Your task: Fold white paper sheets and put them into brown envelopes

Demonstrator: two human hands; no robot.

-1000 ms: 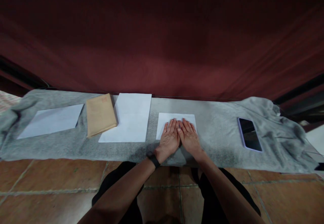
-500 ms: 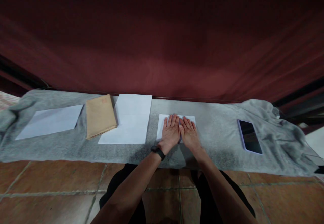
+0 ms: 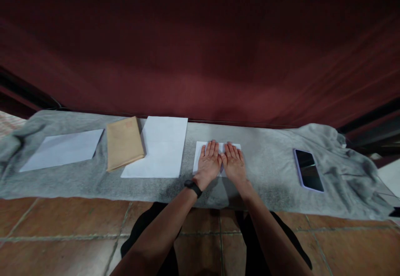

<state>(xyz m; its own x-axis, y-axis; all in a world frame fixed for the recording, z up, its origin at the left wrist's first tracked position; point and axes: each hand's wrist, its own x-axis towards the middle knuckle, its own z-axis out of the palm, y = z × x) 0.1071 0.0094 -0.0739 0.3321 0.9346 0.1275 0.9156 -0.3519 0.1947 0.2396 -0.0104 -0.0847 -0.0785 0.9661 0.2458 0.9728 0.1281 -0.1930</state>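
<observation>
A small white sheet of paper (image 3: pixel 198 153) lies on the grey cloth in front of me, mostly covered by my hands. Flat on its left part rests my left hand (image 3: pixel 209 159), fingers stretched out and pointing away from me; a black band circles that wrist. My right hand (image 3: pixel 233 162) lies flat on the paper's right part, fingers extended, its thumb side near or touching the left hand. Neither hand grips anything. To the left is a larger stack of white paper (image 3: pixel 162 147), with a brown envelope (image 3: pixel 124 145) overlapping its left edge.
Another white sheet (image 3: pixel 64 149) lies at the far left. A phone in a lilac case (image 3: pixel 308 170) rests to the right. Grey cloth (image 3: pixel 265 155) covers the long narrow surface, wrinkled at both ends. A dark red upright backdrop (image 3: pixel 200 59) stands directly behind; floor tiles show below.
My hands have moved slightly apart at the fingertips, so more of the paper shows between them. Both still lie flat on it. The other things stay where they were.
</observation>
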